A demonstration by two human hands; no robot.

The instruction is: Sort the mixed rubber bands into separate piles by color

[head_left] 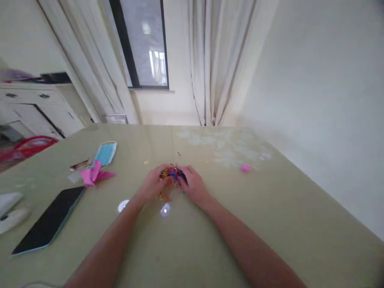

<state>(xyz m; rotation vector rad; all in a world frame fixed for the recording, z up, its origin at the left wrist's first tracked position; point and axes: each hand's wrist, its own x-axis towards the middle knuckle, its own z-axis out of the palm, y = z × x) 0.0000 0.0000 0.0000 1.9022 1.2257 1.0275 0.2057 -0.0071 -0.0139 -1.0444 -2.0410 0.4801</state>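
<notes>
A heap of small colourful rubber bands (pixel 173 174) lies between my two hands near the middle of the table. My left hand (pixel 154 183) curls round its left side, and my right hand (pixel 194 185) cups it from the right. Both sets of fingers are bent inward and closed on the bands. Some orange and yellow bands (pixel 163 196) spill out below the heap, towards me. A single black band (pixel 179 154) lies beyond it, with a loose yellow band (pixel 146 163) to the left and another yellow band (pixel 207 161) to the right.
On the left lie a black tablet-like device (pixel 51 220), a pink folded paper piece (pixel 95 174) and a blue face mask (pixel 106 154). A small pink object (pixel 245 168) sits to the right. Pale round spots (pixel 165 209) show near my left forearm. A wall (pixel 324 120) borders the table's right side.
</notes>
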